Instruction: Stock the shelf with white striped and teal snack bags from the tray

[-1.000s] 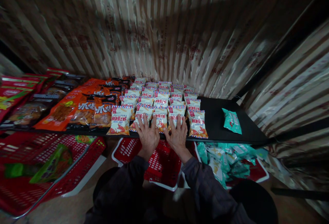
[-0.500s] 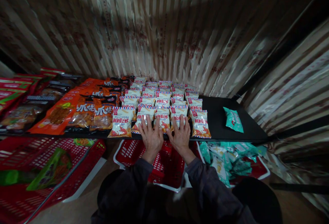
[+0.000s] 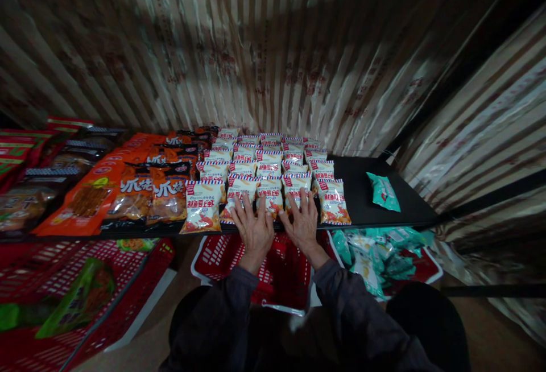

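Note:
Rows of white snack bags with red lettering and striped top edges stand on a black shelf. Against the front row lies my left hand, fingers spread over the lower parts of two bags. Beside it my right hand is also open, its fingertips on the front of another white snack bag. Neither hand grips anything. The fingers cover parts of the bags behind them. At the front row's right end, one white snack bag stands untouched, and another white snack bag stands at its left end.
Orange snack bags and brown ones fill the shelf's left side. A single teal bag lies on the right. Below are a red basket, another holding several teal bags, and a red basket with green bags. Striped sheeting hangs behind.
The view has shifted and tilted slightly. Both hands stay spread on the front row, with little movement against the bags.

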A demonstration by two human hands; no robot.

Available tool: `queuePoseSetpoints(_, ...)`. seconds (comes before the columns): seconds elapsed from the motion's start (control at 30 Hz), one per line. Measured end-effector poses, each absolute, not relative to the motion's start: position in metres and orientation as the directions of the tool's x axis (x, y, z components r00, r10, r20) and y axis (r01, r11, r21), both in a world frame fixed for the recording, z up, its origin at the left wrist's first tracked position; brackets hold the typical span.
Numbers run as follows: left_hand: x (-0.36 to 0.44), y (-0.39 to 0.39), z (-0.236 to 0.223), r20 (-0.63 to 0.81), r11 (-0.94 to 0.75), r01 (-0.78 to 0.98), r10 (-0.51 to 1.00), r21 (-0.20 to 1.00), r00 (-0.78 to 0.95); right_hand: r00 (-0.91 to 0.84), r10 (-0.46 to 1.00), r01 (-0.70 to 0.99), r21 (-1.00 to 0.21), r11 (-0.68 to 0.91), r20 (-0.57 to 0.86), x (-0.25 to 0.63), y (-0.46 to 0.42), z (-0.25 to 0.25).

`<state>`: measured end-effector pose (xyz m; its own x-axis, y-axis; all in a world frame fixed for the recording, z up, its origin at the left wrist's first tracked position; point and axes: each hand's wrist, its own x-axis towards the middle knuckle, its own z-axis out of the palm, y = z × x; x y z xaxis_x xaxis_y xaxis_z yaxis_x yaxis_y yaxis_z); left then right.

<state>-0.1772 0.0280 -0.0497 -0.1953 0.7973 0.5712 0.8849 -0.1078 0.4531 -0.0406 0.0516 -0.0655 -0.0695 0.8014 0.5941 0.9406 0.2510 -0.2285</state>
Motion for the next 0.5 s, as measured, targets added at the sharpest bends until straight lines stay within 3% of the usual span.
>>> queuePoseSetpoints(0.5,-0.1795,0.0297,-0.0526,0.592,-0.125,0.885,0.783,0.449,-0.189,-0.028,0.807,0.946,-0.244,0.212,0.59,-0.0463,0.0511,-0.0628)
